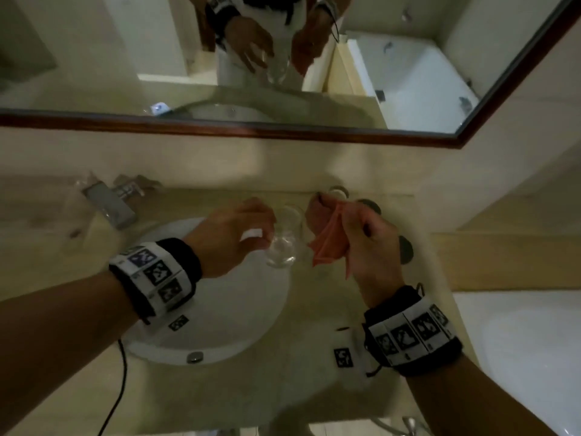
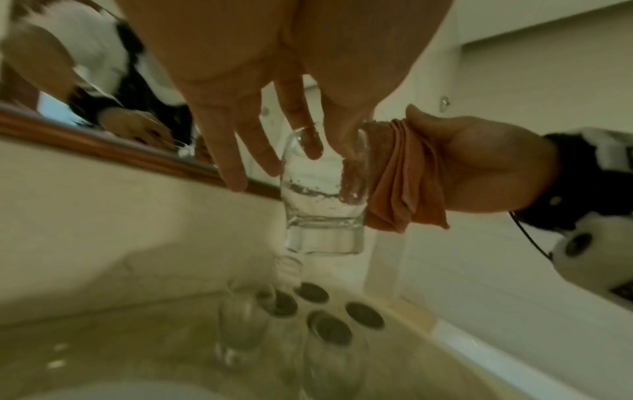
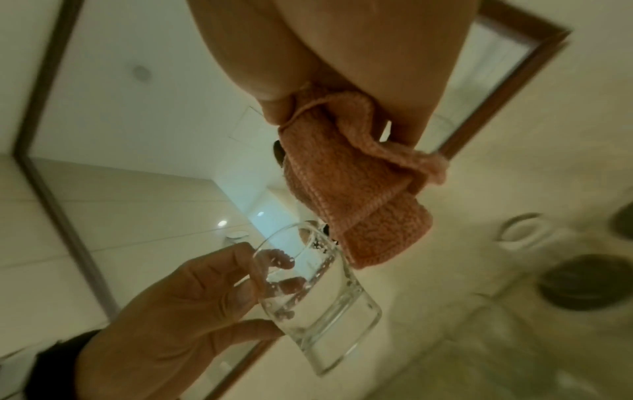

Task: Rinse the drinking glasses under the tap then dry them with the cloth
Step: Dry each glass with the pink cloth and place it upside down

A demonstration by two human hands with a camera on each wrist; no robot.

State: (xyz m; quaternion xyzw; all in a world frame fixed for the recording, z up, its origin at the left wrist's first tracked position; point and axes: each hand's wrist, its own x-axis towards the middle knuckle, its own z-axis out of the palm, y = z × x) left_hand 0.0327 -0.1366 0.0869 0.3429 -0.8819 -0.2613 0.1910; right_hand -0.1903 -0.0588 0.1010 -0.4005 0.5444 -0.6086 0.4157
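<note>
Over the round white washbasin (image 1: 220, 313) set in the beige stone tabletop (image 1: 283, 388), our left hand (image 1: 232, 234) grips a wet clear drinking glass (image 1: 284, 243) around its side, fingers curled. Our right hand (image 1: 361, 243) clenches a bunched orange cloth (image 1: 327, 243) just beside the rim; whether it touches, we cannot tell.

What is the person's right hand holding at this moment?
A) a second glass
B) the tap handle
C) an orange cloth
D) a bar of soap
C: the right hand grips a bunched orange cloth right beside the wet drinking glass, which the left hand holds above the sink.
</note>
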